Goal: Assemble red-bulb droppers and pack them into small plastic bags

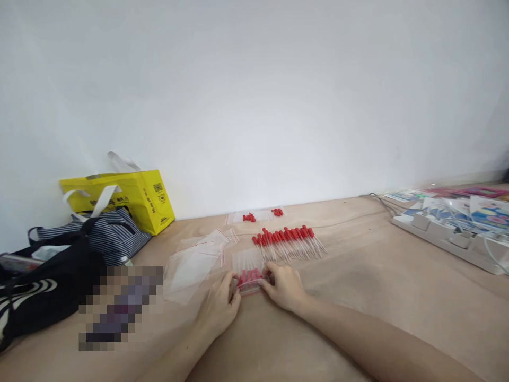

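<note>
Bag (247, 261) of clear plastic lies on the tabletop (358, 297) between the two hands, in front of the person, with several red-ended droppers inside. The right hand (287, 285) has its thumb and fingertips closed on the bag's right edge. The left hand (222, 301) meets the left edge, thumb and forefinger curled near the corner — whether they truly pinch the plastic is too small to tell.

By the look of it, the work is only partway along: a filled bag (262, 216) lies close to the wall, the one in hand is loaded, and a row of loose droppers (288, 241) sits outside any bag. Flat bags (193, 269) lie to the left, seemingly unfilled.

The droppers in the held bag point their pale stems towards the wall, red ends towards the person, their long axis running away from the body. The loose row lies reversed — red ends by the wall, thin tips towards the person, angled slightly right.
</note>
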Demonstrator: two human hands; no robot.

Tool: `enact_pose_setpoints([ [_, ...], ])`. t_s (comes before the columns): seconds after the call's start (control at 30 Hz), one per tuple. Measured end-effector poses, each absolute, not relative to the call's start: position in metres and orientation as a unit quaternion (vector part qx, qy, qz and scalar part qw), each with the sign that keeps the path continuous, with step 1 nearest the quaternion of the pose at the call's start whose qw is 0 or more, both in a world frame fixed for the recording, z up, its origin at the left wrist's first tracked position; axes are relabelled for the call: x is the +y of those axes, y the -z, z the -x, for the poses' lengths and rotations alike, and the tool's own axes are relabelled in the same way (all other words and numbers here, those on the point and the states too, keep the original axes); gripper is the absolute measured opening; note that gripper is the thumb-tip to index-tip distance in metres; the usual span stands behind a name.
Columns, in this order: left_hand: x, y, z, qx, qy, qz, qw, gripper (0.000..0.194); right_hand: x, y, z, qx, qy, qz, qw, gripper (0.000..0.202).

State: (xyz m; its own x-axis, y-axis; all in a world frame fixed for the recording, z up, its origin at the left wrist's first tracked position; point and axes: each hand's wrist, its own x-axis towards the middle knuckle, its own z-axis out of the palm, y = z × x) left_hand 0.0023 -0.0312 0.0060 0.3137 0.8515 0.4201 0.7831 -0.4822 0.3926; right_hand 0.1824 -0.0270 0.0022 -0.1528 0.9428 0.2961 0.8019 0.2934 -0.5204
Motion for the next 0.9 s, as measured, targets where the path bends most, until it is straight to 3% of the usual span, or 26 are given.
enact_pose_setpoints([
  [0.17, -0.029, -0.010, -0.001, 0.477, -0.292, -0.827, 0.059, 0.011, -0.025, 0.000, -0.184, -0.751, -0.113, 0.577, 0.300, 0.006],
  [0.37, -0.028, -0.011, -0.006, 0.471, -0.286, -0.834, -0.003, 0.017, -0.023, -0.001, -0.182, -0.740, -0.118, 0.594, 0.292, 0.006],
  [0.5, -0.033, -0.019, 0.001, 0.442, -0.292, -0.848, 0.011, 0.007, -0.022, 0.000, -0.195, -0.777, -0.161, 0.524, 0.308, 0.024],
  [0.6, -0.031, -0.023, 0.016, 0.379, -0.264, -0.887, 0.016, 0.018, -0.019, 0.003, -0.212, -0.822, -0.184, 0.439, 0.313, 0.034],
  [0.8, -0.016, -0.013, 0.041, 0.298, -0.210, -0.928, -0.078, 0.024, -0.013, 0.003, -0.224, -0.898, 0.014, 0.349, 0.269, 0.019],
  [0.9, -0.014, -0.011, 0.042, 0.260, -0.180, -0.941, -0.121, 0.029, -0.010, 0.004, -0.219, -0.911, 0.125, 0.320, 0.226, 0.024],
])
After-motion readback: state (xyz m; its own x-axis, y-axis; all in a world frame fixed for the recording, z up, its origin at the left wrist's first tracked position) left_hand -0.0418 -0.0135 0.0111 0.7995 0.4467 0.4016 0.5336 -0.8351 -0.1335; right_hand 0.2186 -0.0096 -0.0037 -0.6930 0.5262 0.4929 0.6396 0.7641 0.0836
